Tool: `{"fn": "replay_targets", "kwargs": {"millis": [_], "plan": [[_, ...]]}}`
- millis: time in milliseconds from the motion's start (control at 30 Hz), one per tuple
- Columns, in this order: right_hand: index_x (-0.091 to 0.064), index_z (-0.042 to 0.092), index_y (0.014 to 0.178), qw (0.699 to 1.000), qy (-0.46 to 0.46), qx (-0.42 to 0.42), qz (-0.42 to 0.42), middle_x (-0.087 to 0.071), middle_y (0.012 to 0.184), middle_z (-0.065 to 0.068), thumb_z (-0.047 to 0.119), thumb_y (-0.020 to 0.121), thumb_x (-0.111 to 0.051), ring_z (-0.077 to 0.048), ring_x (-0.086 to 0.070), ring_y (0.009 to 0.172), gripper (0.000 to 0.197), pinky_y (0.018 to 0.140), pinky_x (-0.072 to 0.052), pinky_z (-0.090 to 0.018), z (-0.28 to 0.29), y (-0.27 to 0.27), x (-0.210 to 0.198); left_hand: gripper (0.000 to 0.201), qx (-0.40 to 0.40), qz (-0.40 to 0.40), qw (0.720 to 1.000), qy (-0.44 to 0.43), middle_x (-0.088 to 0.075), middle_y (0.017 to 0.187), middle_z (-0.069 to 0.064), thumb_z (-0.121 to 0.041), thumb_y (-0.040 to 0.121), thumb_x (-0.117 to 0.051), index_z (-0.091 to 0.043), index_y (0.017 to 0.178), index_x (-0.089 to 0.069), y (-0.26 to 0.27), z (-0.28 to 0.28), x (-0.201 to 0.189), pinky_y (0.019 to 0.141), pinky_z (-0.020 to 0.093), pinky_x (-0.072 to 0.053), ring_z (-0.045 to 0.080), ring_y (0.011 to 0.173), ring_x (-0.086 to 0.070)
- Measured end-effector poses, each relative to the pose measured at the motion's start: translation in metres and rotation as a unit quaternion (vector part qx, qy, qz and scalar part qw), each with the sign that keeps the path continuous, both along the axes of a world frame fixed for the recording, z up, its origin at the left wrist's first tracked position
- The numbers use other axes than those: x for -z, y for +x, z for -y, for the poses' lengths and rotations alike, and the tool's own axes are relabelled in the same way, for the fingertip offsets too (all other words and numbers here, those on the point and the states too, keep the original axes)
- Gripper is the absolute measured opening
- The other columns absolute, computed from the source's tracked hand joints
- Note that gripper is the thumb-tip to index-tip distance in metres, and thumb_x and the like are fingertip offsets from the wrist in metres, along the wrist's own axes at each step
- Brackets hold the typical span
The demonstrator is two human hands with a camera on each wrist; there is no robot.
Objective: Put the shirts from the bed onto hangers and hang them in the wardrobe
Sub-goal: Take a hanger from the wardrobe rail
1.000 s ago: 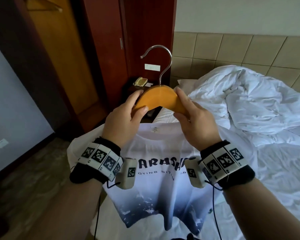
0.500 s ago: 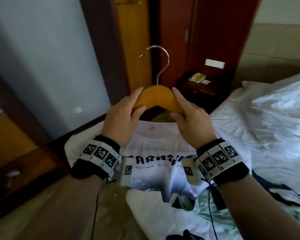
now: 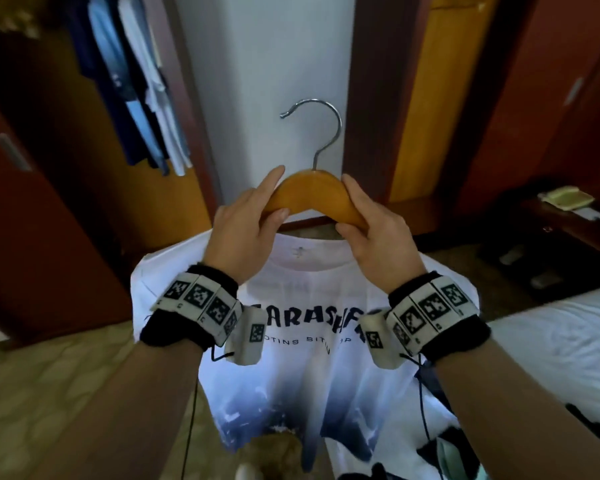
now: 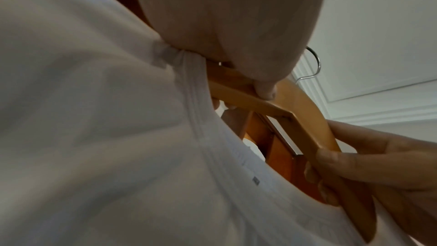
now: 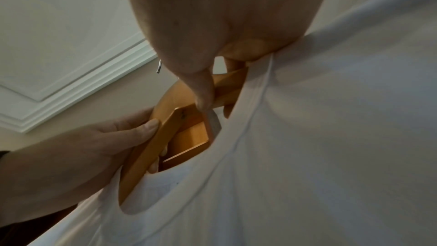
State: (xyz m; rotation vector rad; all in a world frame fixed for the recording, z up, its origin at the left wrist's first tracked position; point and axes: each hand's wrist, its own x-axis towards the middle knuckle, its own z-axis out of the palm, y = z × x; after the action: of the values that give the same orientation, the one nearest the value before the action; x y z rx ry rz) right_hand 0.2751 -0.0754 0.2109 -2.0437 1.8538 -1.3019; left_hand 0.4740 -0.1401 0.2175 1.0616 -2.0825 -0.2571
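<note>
A white T-shirt [image 3: 312,362] with dark lettering and a blue-fading print hangs on a wooden hanger [image 3: 312,192] with a metal hook [image 3: 317,129], held up in front of me. My left hand [image 3: 246,223] pinches the hanger's left shoulder, thumb under it. My right hand [image 3: 371,230] pinches the right shoulder the same way. The left wrist view shows the collar [image 4: 212,137] below the wooden hanger [image 4: 305,119]. In the right wrist view the hanger [image 5: 165,119] rises out of the neck opening. The open wardrobe [image 3: 94,168] with several hung shirts [image 3: 136,81] stands at the upper left.
A white wall panel [image 3: 267,81] is straight ahead between dark wood frames. A yellow-lined door [image 3: 440,98] stands to the right. A dark nightstand [image 3: 568,220] with a telephone is at the right, the white bed [image 3: 551,348] below it. Pale patterned floor [image 3: 49,393] lies at the left.
The view has swung left from the bed to the wardrobe; the hung shirts have come into sight. Both hands keep the same hold on the hanger, and the shirt now hangs free.
</note>
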Motion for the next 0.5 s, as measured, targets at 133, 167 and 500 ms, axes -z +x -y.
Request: {"fn": "replay_targets", "kwargs": {"millis": [133, 167, 500], "plan": [[-0.026, 0.030, 0.151, 0.998, 0.014, -0.050, 0.023, -0.064, 0.096, -0.007, 0.019, 0.093, -0.062, -0.017, -0.059, 0.081, 0.069, 0.083, -0.050, -0.034, 0.054, 0.040, 0.001, 0.053, -0.030, -0.045, 0.999, 0.000, -0.062, 0.123, 0.001, -0.026, 0.098, -0.053, -0.029, 0.148, -0.033, 0.048, 0.037, 0.006, 0.098, 0.054, -0.042, 0.023, 0.108, -0.059], [-0.026, 0.030, 0.151, 0.998, 0.019, -0.062, 0.026, -0.061, 0.087, -0.005, 0.018, 0.094, -0.061, -0.014, -0.056, 0.073, 0.068, 0.079, -0.050, -0.032, 0.071, 0.049, 0.001, 0.054, -0.039, -0.055, 0.998, 0.006, -0.060, 0.125, 0.001, -0.026, 0.098, -0.053, -0.029, 0.148, -0.033, 0.059, 0.050, 0.007, 0.098, 0.056, -0.041, 0.024, 0.111, -0.057], [-0.040, 0.025, 0.146, 0.991, 0.008, -0.102, 0.088, -0.062, 0.129, -0.005, 0.010, 0.093, -0.060, -0.011, -0.058, 0.107, 0.058, 0.097, -0.042, -0.020, 0.238, 0.184, -0.002, 0.061, -0.121, -0.101, 0.987, -0.041, -0.049, 0.092, -0.003, -0.025, 0.093, -0.063, -0.022, 0.148, -0.036, 0.194, 0.191, -0.004, 0.083, 0.028, -0.045, 0.014, 0.088, -0.050]]}}
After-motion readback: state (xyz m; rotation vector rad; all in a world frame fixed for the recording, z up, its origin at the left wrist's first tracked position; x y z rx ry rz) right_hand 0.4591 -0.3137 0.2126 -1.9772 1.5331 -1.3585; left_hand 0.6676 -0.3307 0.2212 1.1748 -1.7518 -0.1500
